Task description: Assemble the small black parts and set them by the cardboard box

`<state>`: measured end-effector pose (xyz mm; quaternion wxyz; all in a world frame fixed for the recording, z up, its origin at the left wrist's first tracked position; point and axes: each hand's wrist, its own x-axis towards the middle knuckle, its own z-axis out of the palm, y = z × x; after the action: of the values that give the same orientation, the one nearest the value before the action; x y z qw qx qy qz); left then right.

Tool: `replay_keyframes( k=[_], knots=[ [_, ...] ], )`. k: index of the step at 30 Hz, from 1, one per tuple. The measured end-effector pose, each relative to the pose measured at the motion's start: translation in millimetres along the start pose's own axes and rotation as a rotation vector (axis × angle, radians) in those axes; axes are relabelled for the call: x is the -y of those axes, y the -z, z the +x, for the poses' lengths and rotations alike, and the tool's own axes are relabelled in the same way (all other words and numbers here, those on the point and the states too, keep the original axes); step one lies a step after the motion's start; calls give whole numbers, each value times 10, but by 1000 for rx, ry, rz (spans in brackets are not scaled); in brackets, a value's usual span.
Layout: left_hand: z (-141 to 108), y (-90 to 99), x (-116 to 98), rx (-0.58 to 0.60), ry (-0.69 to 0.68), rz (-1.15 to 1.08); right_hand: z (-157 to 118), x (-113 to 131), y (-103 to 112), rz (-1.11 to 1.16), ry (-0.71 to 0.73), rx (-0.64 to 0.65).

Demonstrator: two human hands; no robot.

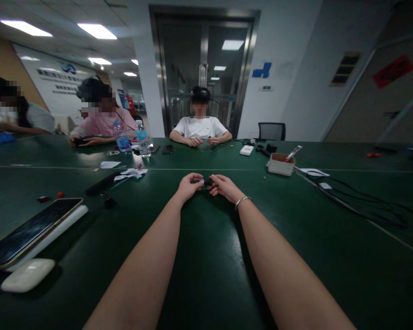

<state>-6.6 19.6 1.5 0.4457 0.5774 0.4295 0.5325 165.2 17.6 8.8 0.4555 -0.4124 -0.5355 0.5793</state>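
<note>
Both my hands meet above the green table [206, 238] at the middle of the view. Between them is a small black object [208, 182], too small to make out. My left hand [190, 187] pinches its left end, where a small pale bit shows at the fingertips. On the other side, my right hand [224, 187] has its thumb and fingers closed on the right end. A silver bracelet [242, 201] circles my right wrist.
At the left lie a phone [37, 231] and a white rounded case [28, 275]. Papers [131, 173] and two bottles [143, 141] stand beyond. A small box [281, 165] and black cables [361, 197] are at the right. A person [199, 126] sits opposite, others at left.
</note>
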Motion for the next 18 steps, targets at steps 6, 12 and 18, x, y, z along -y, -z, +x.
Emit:
replay_keyframes(
  k=[6,12,18],
  knots=[
    [-5,-7,-3,-14,42,-81,-35,17,1,33,88,46],
    [-28,-10,-20,4,44,-75,4,1,-29,-41,5,6],
    [-40,-17,-37,-11,51,-94,-29,20,-3,46,68,58]
  ],
)
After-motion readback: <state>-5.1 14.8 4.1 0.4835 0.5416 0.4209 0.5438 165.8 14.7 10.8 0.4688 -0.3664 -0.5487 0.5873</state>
